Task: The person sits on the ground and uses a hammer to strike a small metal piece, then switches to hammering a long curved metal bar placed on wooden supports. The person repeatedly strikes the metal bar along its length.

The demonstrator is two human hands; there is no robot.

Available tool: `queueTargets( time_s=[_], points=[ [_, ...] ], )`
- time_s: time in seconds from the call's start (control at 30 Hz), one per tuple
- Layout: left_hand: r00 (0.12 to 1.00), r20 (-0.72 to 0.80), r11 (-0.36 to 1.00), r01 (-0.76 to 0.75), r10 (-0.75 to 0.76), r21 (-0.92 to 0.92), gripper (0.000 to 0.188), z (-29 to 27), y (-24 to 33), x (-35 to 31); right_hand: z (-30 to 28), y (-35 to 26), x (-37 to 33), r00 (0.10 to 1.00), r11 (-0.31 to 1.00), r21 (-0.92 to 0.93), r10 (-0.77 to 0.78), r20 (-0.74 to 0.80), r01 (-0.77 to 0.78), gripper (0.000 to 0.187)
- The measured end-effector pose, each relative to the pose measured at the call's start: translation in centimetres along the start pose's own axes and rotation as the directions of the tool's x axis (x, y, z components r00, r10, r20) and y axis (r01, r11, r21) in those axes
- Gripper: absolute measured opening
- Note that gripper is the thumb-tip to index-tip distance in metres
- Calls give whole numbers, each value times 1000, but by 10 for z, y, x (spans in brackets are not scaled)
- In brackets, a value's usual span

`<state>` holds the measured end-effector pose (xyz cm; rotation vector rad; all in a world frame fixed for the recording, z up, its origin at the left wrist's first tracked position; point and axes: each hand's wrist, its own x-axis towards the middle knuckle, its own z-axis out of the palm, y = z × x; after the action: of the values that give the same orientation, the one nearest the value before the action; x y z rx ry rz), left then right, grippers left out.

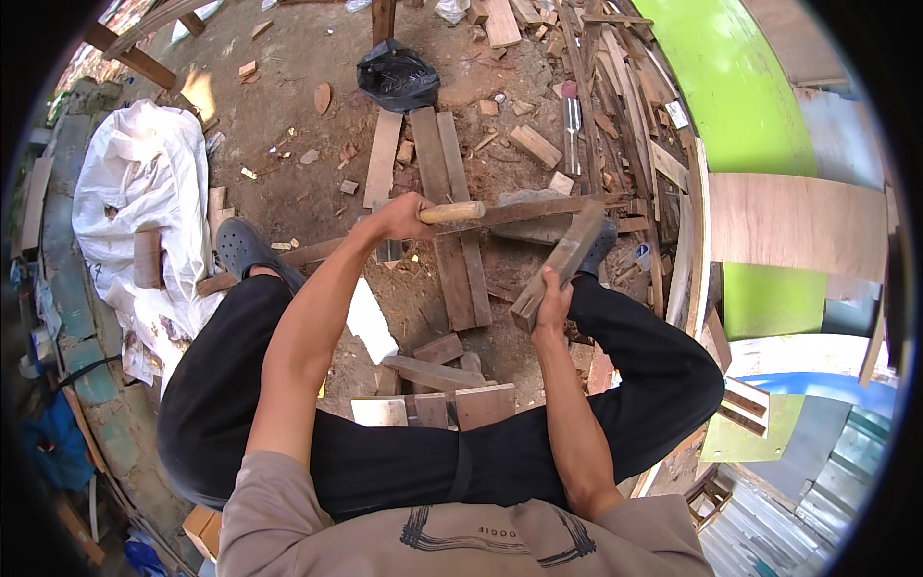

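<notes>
Your left hand (406,216) has its fingers closed snugly around a smooth, round, pale wooden handle (456,213), whose blunt end pokes out to the right of them. Just below your left wrist shows a dull grey piece (389,252); whether it joins the handle cannot be told. Your right hand (552,306) has its fingers wrapped about the lower part of a squared, rough-grained wooden block (560,264), which tilts up and rightward beyond them, brown-grey with a paler lower end. Behind that block, a long, narrow wooden strip (534,210) runs sideways, beyond your right fingers. Between your two hands, and lower than the left fingers, flat weathered planks (454,264) lie lengthwise on the dirt floor (288,125). Nearer to you than either set of fingers, short flat-cut offcuts (486,406) sit close to your lap. Well beyond the left fingers, a crinkled black plastic bag (397,82) slumps open; far to their left spreads a creased white sack (144,183). Well right of your right fingers stretches a smooth, flat plywood sheet (798,223).
</notes>
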<state>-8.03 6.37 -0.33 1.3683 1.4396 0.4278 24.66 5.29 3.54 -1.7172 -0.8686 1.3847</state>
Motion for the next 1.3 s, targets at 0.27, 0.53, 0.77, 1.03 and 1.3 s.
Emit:
queueTargets(
  time_s=[0.27,0.53,0.77,1.03,1.3],
  points=[
    [996,-5,994,-93,93,-52,29,-18,-10,3,26,16,-77,956,920,-341,-97,278,192,79],
    [999,8,999,-31,32,-43,26,-11,-9,0,18,-10,30,952,972,120,224,-207,-203,69],
    [990,-134,993,-57,43,-102,31,-13,-5,4,62,-19,-75,931,904,-374,-64,359,207,71],
    [953,-294,995,49,-73,-87,42,10,-6,-7,36,-77,-76,962,908,-364,-120,247,206,67],
    [918,-310,920,323,-247,224,54,4,-6,-9,16,-112,-105,937,915,-317,-144,320,249,75]
  ],
)
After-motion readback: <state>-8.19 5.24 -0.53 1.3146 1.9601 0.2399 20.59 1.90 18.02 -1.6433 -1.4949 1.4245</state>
